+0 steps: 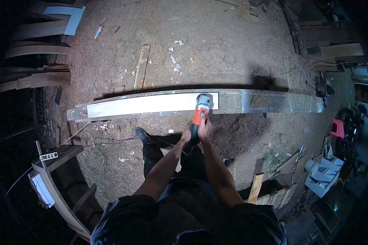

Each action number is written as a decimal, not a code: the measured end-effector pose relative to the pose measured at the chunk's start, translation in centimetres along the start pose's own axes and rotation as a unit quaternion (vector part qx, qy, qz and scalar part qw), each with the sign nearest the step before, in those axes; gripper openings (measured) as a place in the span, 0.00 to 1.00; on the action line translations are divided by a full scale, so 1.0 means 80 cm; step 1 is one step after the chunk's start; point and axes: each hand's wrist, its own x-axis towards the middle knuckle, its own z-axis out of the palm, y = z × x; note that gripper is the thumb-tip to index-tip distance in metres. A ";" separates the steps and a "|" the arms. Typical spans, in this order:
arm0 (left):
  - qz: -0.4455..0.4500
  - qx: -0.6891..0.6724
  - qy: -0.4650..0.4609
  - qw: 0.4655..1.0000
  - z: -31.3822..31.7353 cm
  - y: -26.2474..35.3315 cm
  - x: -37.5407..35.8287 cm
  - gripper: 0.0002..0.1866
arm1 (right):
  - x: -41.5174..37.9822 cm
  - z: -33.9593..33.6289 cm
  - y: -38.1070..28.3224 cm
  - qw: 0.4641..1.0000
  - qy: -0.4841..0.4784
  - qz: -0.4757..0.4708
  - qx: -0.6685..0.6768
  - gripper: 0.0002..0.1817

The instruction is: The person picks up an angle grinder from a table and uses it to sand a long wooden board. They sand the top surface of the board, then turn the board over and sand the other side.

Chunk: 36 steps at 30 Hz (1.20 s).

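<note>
An orange and black angle grinder is between my hands, its silver head over the right end of a long white board. My left hand is closed round the rear of the tool's body. Farther forward, my right hand grips its right side, close behind the head. The white board lies flat along a long, worn wooden plank that runs across in front of me. My fingers partly hide the grinder's dark rear part.
A cable trails over the ground behind the plank. A power strip sits at the left by a wooden frame. Stacked boards stand at the far left. A pink stool and white pieces are at the right.
</note>
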 end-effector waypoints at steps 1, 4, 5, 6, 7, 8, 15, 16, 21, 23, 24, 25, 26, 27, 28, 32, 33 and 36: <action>-0.092 -0.046 -0.016 0.995 -0.004 -0.005 0.018 0.30 | 0.007 0.001 -0.007 1.000 -0.001 0.001 -0.002 0.32; -0.139 -0.053 -0.025 0.989 -0.005 -0.027 0.065 0.30 | 0.026 0.000 -0.025 0.996 0.050 0.013 -0.068 0.34; -0.097 -0.015 -0.016 0.995 -0.004 -0.026 0.070 0.30 | 0.030 -0.002 -0.024 0.996 0.049 0.013 -0.067 0.34; -0.134 0.002 -0.018 0.991 -0.006 -0.026 0.070 0.31 | 0.033 -0.004 -0.022 0.998 0.035 0.022 -0.049 0.36; -0.136 0.002 -0.017 0.991 -0.010 -0.041 0.074 0.31 | 0.033 -0.006 -0.017 0.999 0.020 0.032 -0.031 0.37; -0.111 0.031 -0.005 0.993 -0.015 -0.070 0.083 0.30 | 0.032 -0.005 -0.005 0.999 0.033 0.004 -0.015 0.36; 0.019 0.090 -0.007 0.996 -0.029 -0.201 0.079 0.28 | -0.005 -0.027 0.036 1.000 0.011 -0.009 0.013 0.33; -0.020 0.095 -0.014 0.995 -0.032 -0.204 0.072 0.29 | -0.012 -0.028 0.040 0.999 0.040 -0.006 0.011 0.32; -0.039 0.132 -0.024 0.990 -0.011 -0.160 0.049 0.29 | -0.028 -0.042 0.041 0.997 0.071 0.011 -0.020 0.33; -0.048 0.149 -0.026 0.987 -0.022 -0.153 0.022 0.29 | -0.030 -0.044 0.025 0.997 0.049 0.063 -0.007 0.33; -0.055 0.156 -0.027 0.986 -0.021 -0.148 0.026 0.29 | -0.030 -0.044 0.019 0.997 0.049 0.065 -0.008 0.33; -0.063 0.163 -0.028 0.984 -0.016 -0.130 0.038 0.29 | -0.025 -0.040 0.012 0.997 0.061 0.042 -0.006 0.33; -0.071 0.170 -0.028 0.983 -0.012 -0.111 0.051 0.29 | -0.018 -0.036 0.009 0.997 0.071 0.020 -0.005 0.33; -0.079 0.176 -0.028 0.981 -0.008 -0.093 0.052 0.29 | -0.009 -0.032 0.011 0.997 0.070 0.022 -0.006 0.33; -0.088 0.182 -0.029 0.979 -0.006 -0.086 0.044 0.29 | 0.002 -0.028 0.019 0.997 0.073 0.014 -0.013 0.32; -0.035 0.089 -0.043 0.994 -0.018 -0.114 0.109 0.30 | 0.041 -0.015 0.028 0.997 0.061 -0.025 -0.035 0.32; -0.035 0.090 -0.044 0.994 0.009 -0.073 0.073 0.30 | 0.048 -0.013 0.025 0.998 0.045 -0.022 -0.032 0.33; -0.025 0.231 -0.011 0.973 0.006 0.028 0.048 0.29 | 0.056 0.001 0.019 0.996 0.069 -0.026 -0.055 0.34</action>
